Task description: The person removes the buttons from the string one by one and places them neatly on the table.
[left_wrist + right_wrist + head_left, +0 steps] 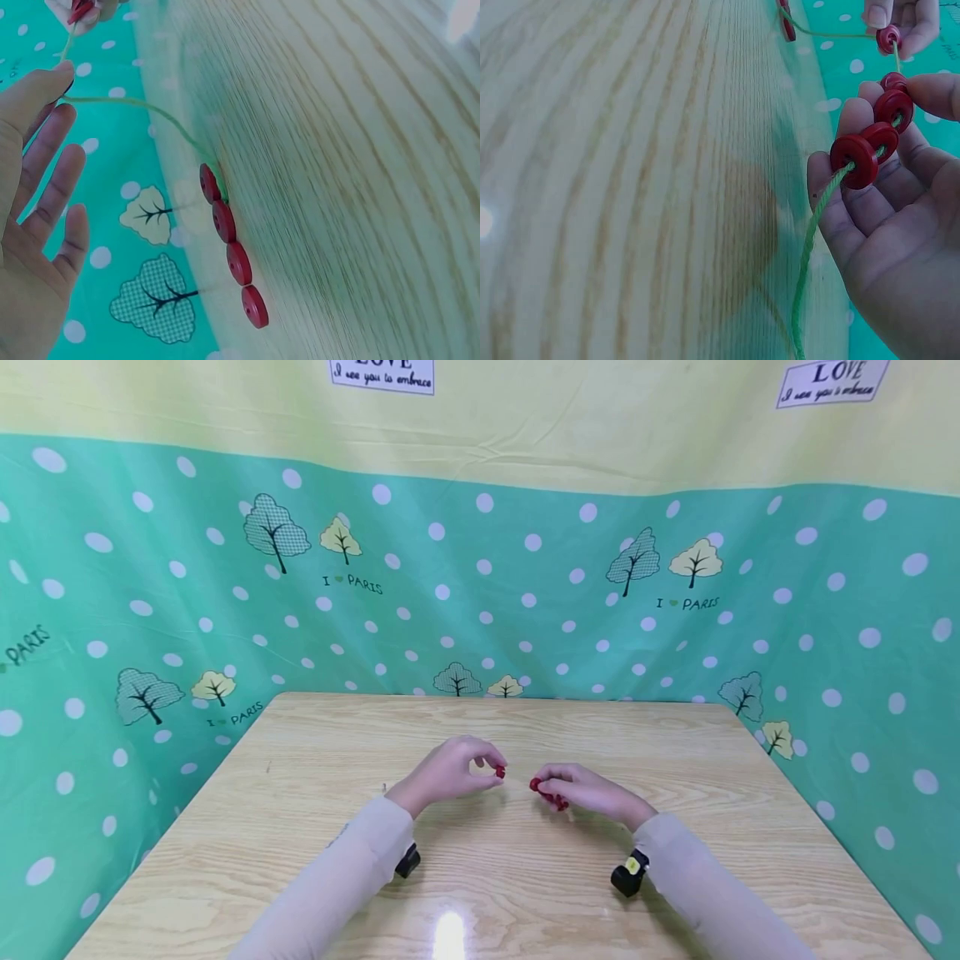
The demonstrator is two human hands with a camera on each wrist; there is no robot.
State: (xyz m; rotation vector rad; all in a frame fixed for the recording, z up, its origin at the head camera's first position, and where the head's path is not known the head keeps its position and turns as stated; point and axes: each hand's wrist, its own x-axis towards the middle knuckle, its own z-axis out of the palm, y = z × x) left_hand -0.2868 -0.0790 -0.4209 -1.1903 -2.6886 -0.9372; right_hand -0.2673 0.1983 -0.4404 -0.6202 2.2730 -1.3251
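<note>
Buttons (pixel 864 161) on green string (pixel 803 262): left hand (pixel 454 768) pinching one, right hand (pixel 585 790) pinching others; string best kept taut between.

Pale wood-grain worktop (pixel 337 735), light glare (pixel 449 935) at its near edge, dotted green-and-yellow curtain (pixel 510 560) hanging along far, left and right sides

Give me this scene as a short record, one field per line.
Left hand: pinches a red button at its fingertips
Right hand: holds several red buttons threaded on string
String: green, runs between the hands and trails below the right one
Button row: four red buttons beyond the left hand, where the string leads; contact with the tabletop unclear
Tabletop: light wood grain
Backdrop: green and yellow cloth with white spots and trees
</note>
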